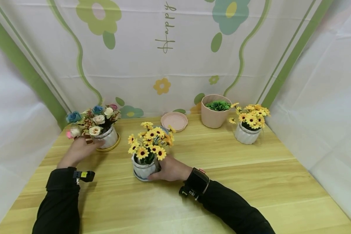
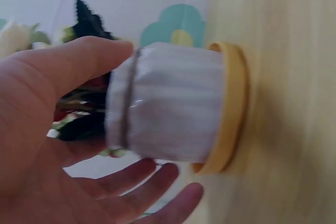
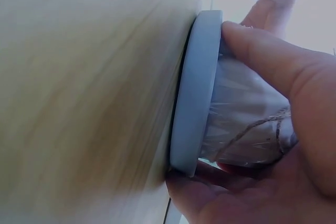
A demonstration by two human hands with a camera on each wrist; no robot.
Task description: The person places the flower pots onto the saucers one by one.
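At the left, a white pot (image 1: 106, 138) of blue, white and pink artificial roses (image 1: 98, 119) stands on a yellow saucer (image 2: 231, 108). My left hand (image 1: 81, 150) spans it, with the thumb at its upper rim and several fingers along the opposite side. Near the middle, a white pot (image 1: 144, 169) of yellow artificial daisies (image 1: 150, 139) sits on a grey-blue saucer (image 3: 197, 93). My right hand (image 1: 172, 169) grips this saucer by its edge, its palm beside the pot. Twine circles that pot in the right wrist view.
Behind the daisies, a blue rim (image 1: 163, 129) partly shows beside a pink saucer (image 1: 174, 121). A pink pot (image 1: 212, 117) with green foliage stands at the back. Another white pot (image 1: 247, 135) of yellow daisies is at the right. Printed cloth (image 1: 134, 65) closes off the table's back.
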